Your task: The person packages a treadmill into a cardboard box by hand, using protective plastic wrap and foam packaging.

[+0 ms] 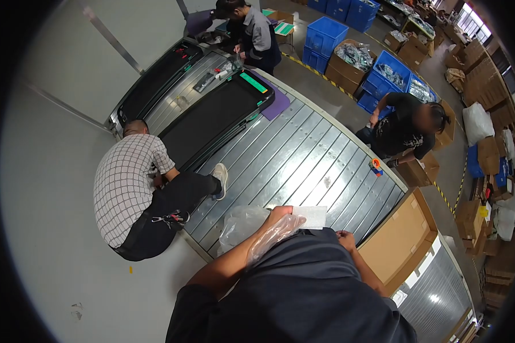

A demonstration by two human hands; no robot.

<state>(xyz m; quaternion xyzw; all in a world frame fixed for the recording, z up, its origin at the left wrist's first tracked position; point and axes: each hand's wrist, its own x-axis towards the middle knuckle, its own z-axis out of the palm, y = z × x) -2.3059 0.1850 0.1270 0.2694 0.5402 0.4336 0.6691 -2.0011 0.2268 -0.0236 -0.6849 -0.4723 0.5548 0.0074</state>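
Observation:
My left hand (279,217) is closed on a clear plastic bag (239,222), which hangs loosely over the wrist and forearm. A flat white sheet (310,217), perhaps paper or thin foam, sticks out beyond the fingers of that hand. Close to the right side of my dark shirt, my right hand (345,240) has its fingers curled; whether anything is in them is hidden. Beside it lies an open cardboard box (399,240). Both hands are above the near end of the slatted metal conveyor (280,154).
Left of the conveyor a person in a checked shirt (126,188) bends over a long black treadmill-like deck (206,123). Another person (409,126) stands at the right edge near a tape roll (376,164). A third person (257,37) works at the far end. Blue crates (326,34) stand behind.

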